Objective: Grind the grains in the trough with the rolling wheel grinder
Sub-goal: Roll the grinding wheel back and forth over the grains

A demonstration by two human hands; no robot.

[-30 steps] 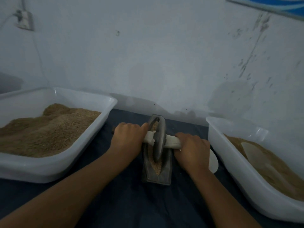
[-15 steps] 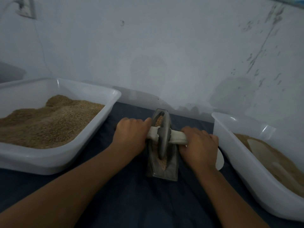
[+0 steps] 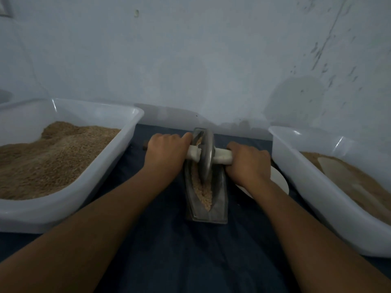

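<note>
A narrow grey metal trough [image 3: 220,199] lies lengthwise on the dark blue cloth in the middle. Pale crushed grains [image 3: 204,192] fill its groove. The metal grinding wheel [image 3: 206,155] stands upright in the far half of the trough, on a white cross handle [image 3: 222,156]. My left hand [image 3: 166,154] is closed around the handle's left end. My right hand [image 3: 248,166] grips the right end. The handle's ends are hidden inside my fists.
A white plastic tub [image 3: 129,123] heaped with brown grain stands at the left. Another white tub [image 3: 296,166] with finer brown meal and a pale scoop [image 3: 336,172] stands at the right. A white disc [image 3: 279,182] lies under my right wrist. The wall rises just behind.
The wheel has rolled away from me toward the trough's far end, with both hands following it. More crushed grain shows at the near end.
</note>
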